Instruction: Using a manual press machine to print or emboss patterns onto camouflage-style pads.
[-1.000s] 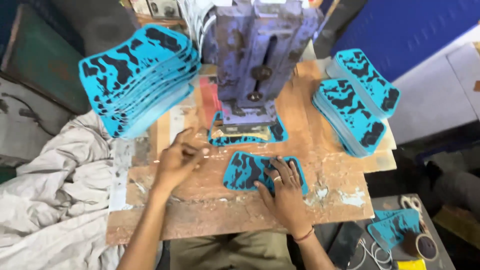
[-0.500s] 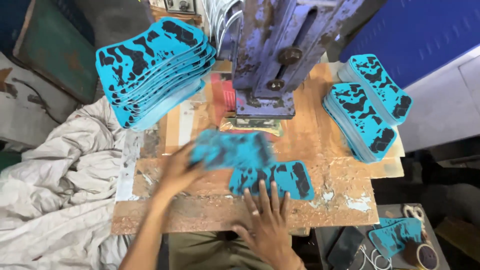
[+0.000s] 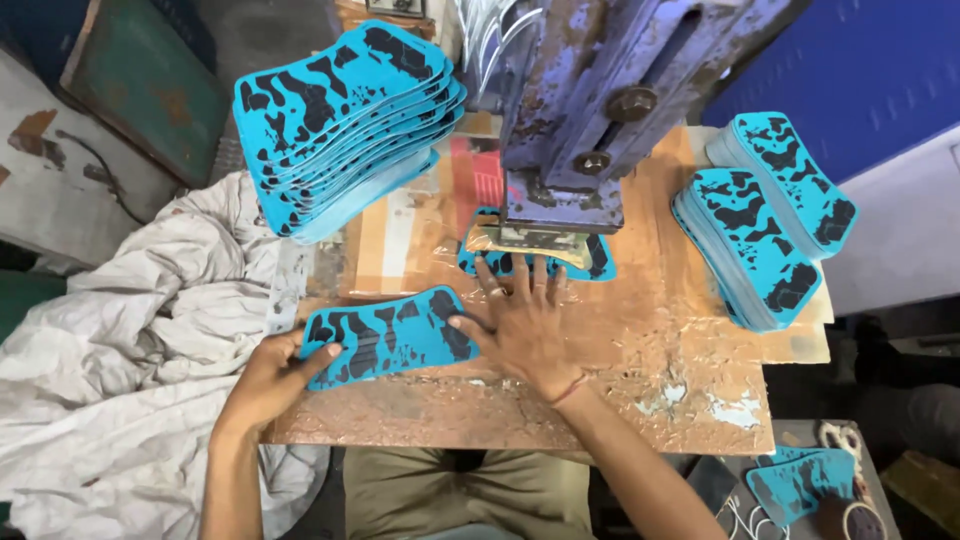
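Our left hand (image 3: 262, 382) grips the near-left end of a loose blue piece (image 3: 388, 336), thumb on top and fingers curled under its edge. This piece is a flat, elongated cut-out with wavy sides, bright blue with irregular black blotches. It lies on the worn wooden bench (image 3: 640, 400), tilted slightly up to the right, between our two hands.

Our right hand (image 3: 528, 328) lies flat and spread, fingers wide, grasping nothing. Its thumb touches the right end of the loose piece, and its fingertips rest on a second blue piece (image 3: 600, 262), which sits just beyond the hand, mostly hidden under the foot of the press (image 3: 590, 120).

Farther out we count three stacks of like pieces: one tall stack (image 3: 345, 125) beyond the left hand, and two stacks, (image 3: 745, 245) and (image 3: 790, 180), beyond and to the right of the right hand. One more blue cut-out (image 3: 800, 482) lies apart, near the right forearm, off the bench. A crumpled grey-white cloth (image 3: 120, 370) lies just left of the left hand.
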